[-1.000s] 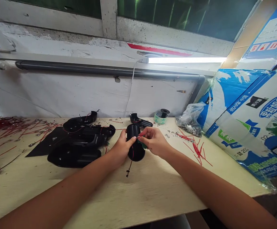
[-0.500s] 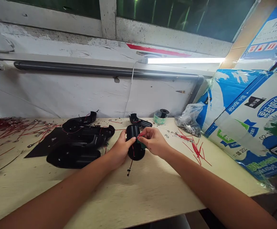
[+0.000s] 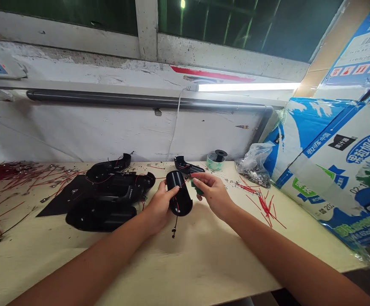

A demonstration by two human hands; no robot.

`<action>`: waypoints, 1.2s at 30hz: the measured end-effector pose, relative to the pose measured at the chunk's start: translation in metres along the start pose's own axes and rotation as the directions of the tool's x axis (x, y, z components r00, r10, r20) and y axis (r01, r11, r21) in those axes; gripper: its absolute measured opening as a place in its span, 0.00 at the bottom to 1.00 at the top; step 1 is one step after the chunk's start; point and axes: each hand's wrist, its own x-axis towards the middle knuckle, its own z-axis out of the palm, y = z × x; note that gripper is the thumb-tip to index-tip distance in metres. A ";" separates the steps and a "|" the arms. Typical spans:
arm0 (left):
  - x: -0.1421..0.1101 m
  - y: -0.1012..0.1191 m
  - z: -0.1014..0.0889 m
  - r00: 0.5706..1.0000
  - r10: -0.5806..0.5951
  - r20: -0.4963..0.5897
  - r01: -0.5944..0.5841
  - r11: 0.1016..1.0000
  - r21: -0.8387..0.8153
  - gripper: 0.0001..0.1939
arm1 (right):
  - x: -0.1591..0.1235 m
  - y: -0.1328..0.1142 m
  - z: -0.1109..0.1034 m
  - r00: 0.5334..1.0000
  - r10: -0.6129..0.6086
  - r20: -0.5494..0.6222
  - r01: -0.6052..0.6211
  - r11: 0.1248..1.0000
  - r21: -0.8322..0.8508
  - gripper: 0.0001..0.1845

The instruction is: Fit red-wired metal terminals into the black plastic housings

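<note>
The left hand (image 3: 159, 207) stays closed around the black cylinder (image 3: 182, 200) above the tabletop (image 3: 200, 255). The right hand (image 3: 214, 194) has drawn away from the cylinder, now just beside it, pinching a small green piece (image 3: 197, 188). A thin wire (image 3: 175, 221) hangs from the cylinder.

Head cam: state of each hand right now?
Left hand: closed, holding a black plastic cylinder.
Right hand: closed, pinching a small green piece.
</note>
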 end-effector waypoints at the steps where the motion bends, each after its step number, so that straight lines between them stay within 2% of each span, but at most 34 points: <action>1: 0.001 -0.001 -0.002 1.000 -0.011 -0.008 0.011 1.000 -0.020 0.18 | 0.000 0.002 -0.001 1.000 0.006 -0.027 -0.005 0.999 0.038 0.20; 3: 0.002 -0.003 -0.004 1.000 -0.020 -0.014 0.020 0.998 -0.064 0.21 | 0.001 0.006 -0.001 0.998 0.045 -0.040 -0.040 0.992 0.120 0.20; 5: 0.003 -0.005 -0.005 0.999 -0.045 0.004 0.045 0.994 -0.095 0.24 | 0.000 0.012 0.000 0.994 0.107 -0.006 -0.104 0.975 0.195 0.21; 8: 0.004 -0.006 -0.004 0.998 -0.067 -0.005 0.066 0.991 -0.112 0.26 | 0.001 0.020 0.002 0.972 0.216 0.098 -0.229 0.961 0.156 0.24; 10: 0.005 -0.004 -0.004 0.997 -0.080 -0.023 0.076 0.988 -0.136 0.27 | 0.003 0.023 0.004 0.964 0.237 0.121 -0.251 0.962 0.111 0.25; 14: 0.005 0.000 -0.003 0.994 -0.104 -0.026 0.096 0.973 -0.211 0.22 | 0.003 0.013 0.003 0.963 0.217 0.158 -0.217 0.976 -0.019 0.18; 16: 0.006 0.002 -0.004 0.994 -0.108 -0.027 0.097 0.956 -0.276 0.16 | -0.002 -0.003 -0.001 0.967 0.186 0.175 -0.166 0.978 -0.124 0.14; 18: 0.006 0.003 -0.004 0.994 -0.101 -0.030 0.086 0.941 -0.326 0.11 | -0.009 -0.025 -0.006 0.950 0.150 0.273 -0.067 0.955 -0.290 0.09; 20: 0.007 0.003 -0.003 0.997 -0.079 -0.023 0.067 0.939 -0.337 0.10 | -0.017 -0.047 -0.011 0.907 0.131 0.401 0.070 0.891 -0.448 0.10; 23: 0.006 0.005 -0.004 0.997 -0.072 0.012 0.072 0.953 -0.295 0.09 | -0.029 -0.064 -0.010 0.833 0.126 0.538 0.292 0.726 -0.622 0.11; 25: 0.005 0.006 -0.004 0.997 -0.073 0.035 0.080 0.962 -0.260 0.08 | -0.038 -0.063 -0.005 0.840 0.096 0.535 0.380 0.599 -0.705 0.08; 27: 0.003 0.007 -0.005 0.995 -0.086 0.042 0.093 0.971 -0.222 0.10 | -0.049 -0.056 0.002 0.863 0.004 0.505 0.439 0.489 -0.754 0.08; 30: 0.000 0.007 -0.004 0.996 -0.083 0.023 0.086 0.978 -0.190 0.09 | -0.063 -0.043 0.009 0.853 -0.068 0.517 0.501 0.382 -0.776 0.11; 34: -0.003 0.008 -0.002 0.997 -0.077 0.015 0.079 0.979 -0.187 0.08 | -0.069 -0.032 0.013 0.865 -0.075 0.496 0.498 0.250 -0.830 0.13; 36: -0.005 0.009 -0.003 0.995 -0.061 0.085 0.076 0.979 -0.189 0.10 | -0.072 -0.034 0.011 0.870 -0.109 0.481 0.493 0.216 -0.843 0.14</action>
